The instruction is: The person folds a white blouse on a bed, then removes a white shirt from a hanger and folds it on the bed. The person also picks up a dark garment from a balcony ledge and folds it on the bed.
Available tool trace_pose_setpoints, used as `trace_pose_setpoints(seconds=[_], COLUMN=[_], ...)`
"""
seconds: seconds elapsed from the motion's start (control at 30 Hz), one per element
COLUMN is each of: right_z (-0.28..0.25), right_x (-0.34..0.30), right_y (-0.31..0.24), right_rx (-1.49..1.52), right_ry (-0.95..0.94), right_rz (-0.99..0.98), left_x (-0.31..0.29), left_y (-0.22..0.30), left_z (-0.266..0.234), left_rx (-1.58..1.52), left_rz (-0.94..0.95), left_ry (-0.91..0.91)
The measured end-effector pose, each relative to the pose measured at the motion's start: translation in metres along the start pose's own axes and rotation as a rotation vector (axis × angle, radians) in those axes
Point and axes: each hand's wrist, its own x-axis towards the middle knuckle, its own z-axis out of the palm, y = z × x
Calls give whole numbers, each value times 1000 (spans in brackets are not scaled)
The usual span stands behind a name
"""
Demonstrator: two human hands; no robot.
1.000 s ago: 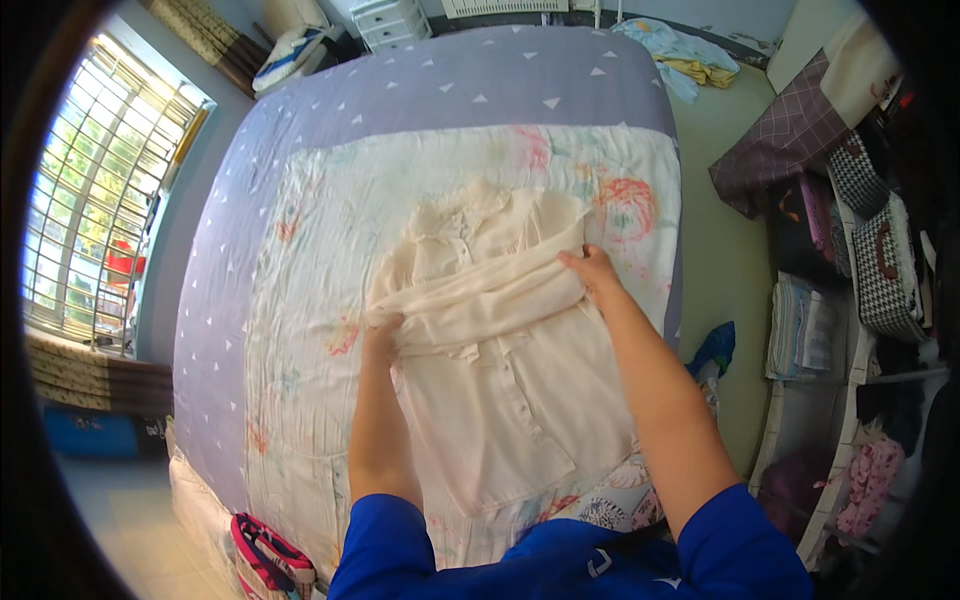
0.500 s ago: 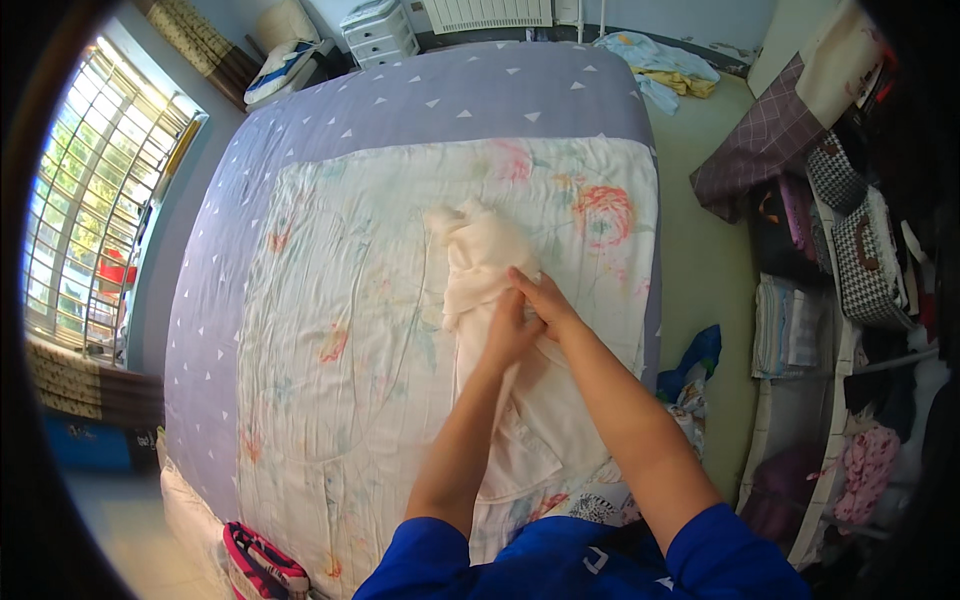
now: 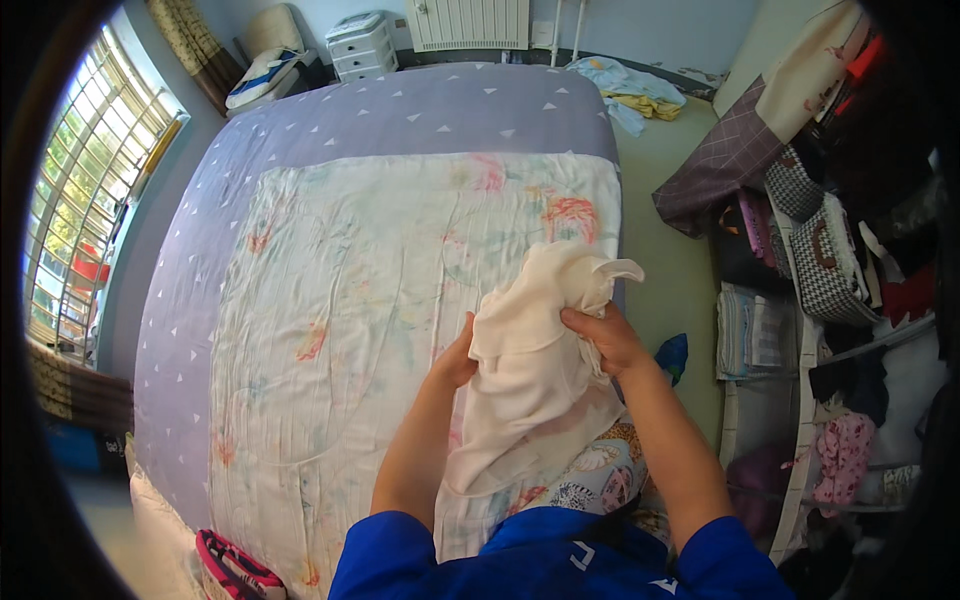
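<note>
A soft cream garment [image 3: 540, 330], loosely bunched and partly folded, is held up in front of me over the near right part of the bed. My left hand [image 3: 457, 352] grips its left edge, with the fingers mostly hidden behind the cloth. On the other side my right hand [image 3: 610, 338] is closed on the garment, thumb on top. A curled strip of the cloth sticks out to the right above that hand. The lower part hangs down towards my lap. Beneath it, a pale floral sheet [image 3: 330, 260] lies wrinkled across the bed.
A purple cover with white triangles [image 3: 420, 110] shows around the sheet. On the right stand shelves with checked baskets [image 3: 828, 255] and folded cloths [image 3: 765, 330]. Blue and yellow fabric [image 3: 635, 90] lies on the far floor. A pink and black item [image 3: 235, 565] sits at the near left.
The garment has been lifted off the sheet and swung to the right. My hands, close together before, are now apart on either side of it. The view has shifted slightly.
</note>
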Motion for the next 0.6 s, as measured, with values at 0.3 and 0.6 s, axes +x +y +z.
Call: trace_pose_setpoints(seconds=[0.3, 0.6], right_z=[-13, -18], right_x=[-87, -127], right_y=[-46, -42], right_rx=[35, 15], right_ry=[-121, -110], right_rz=[-354, -291], left_x=[5, -62], left_y=[-10, 11], left_z=[80, 56], left_rx=[-130, -308], left_rz=[293, 235], left_ry=[-530, -597])
